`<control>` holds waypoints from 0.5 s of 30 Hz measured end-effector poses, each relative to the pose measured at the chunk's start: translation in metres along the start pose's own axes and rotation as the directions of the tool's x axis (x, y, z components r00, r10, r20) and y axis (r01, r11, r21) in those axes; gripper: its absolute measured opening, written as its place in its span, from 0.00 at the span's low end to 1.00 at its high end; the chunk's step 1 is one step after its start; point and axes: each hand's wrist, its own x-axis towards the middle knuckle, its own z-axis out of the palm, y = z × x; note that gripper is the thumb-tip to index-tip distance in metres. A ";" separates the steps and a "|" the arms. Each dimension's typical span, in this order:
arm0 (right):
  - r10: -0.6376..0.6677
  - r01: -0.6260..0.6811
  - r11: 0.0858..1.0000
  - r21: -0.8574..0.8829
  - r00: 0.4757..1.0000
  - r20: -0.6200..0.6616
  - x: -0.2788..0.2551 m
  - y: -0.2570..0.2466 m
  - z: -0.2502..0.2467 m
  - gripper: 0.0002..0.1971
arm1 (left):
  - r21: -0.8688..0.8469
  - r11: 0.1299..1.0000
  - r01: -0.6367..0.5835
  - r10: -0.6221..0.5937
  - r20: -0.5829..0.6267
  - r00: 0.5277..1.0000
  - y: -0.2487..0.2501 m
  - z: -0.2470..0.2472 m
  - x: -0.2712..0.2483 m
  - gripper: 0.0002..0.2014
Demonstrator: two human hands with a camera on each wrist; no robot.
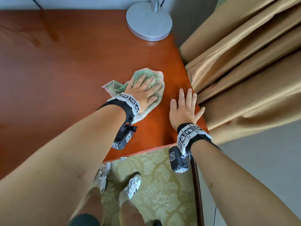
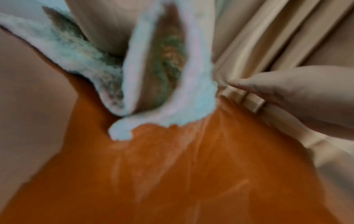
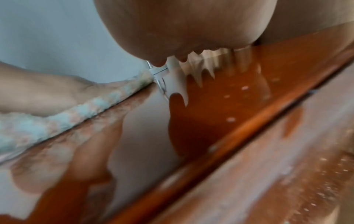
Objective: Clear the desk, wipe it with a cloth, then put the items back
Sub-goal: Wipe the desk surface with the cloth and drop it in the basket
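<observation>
The left hand (image 1: 143, 93) lies flat on the cloth (image 1: 156, 75), fingers (image 1: 152, 80) straight and spread apart, pressing it onto the bench (image 1: 65, 70). The cloth is a crumpled green and pink towel, sitting near the right edge of the bench, with one corner sticking out to the left of the wrist. In the left wrist view the cloth (image 2: 193, 94) bunches up in folds between the fingers, its edge touching the orange-brown top; that view is blurred.

The right hand (image 1: 183, 111) rests palm down on the bench just beside the cloth, apart from it, at the bench's right edge. Its fingers (image 1: 189, 95) are straight and slightly spread, holding nothing, with the tips next to the curtain (image 1: 244, 70). The right wrist view shows the palm (image 3: 182, 27) low over the glossy top and the cloth (image 3: 76, 112) off to the left.

A round grey lamp base (image 1: 149, 22) stands at the far right corner of the bench, well apart from both hands. Below the bench's near edge are patterned carpet (image 1: 162, 185) and two white shoes (image 1: 132, 186).
</observation>
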 end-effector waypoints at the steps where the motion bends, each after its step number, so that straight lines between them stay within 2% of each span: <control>1: -0.021 0.021 1.000 -0.014 1.000 0.011 0.000 -0.007 0.002 0.28 | -0.011 0.999 0.041 -0.041 0.005 0.999 -0.011 0.000 -0.009 0.27; 4: -0.087 0.088 0.996 -0.006 0.995 0.053 -0.002 -0.029 0.009 0.28 | -0.027 0.991 0.132 -0.131 0.006 0.991 -0.035 0.004 -0.032 0.26; 8: -0.137 0.136 0.991 0.019 0.988 0.069 -0.005 -0.046 0.018 0.27 | -0.025 0.982 0.185 -0.186 -0.021 0.982 -0.036 0.010 -0.046 0.26; 12: -0.111 0.120 0.989 0.090 0.989 -0.099 -0.001 -0.040 0.015 0.26 | -0.023 0.980 0.199 -0.200 -0.042 0.979 -0.022 0.015 -0.046 0.26; 15: -0.041 0.060 0.987 0.148 0.991 -0.124 0.006 -0.018 0.000 0.26 | -0.006 0.993 0.121 -0.121 -0.029 0.992 -0.002 0.016 -0.042 0.26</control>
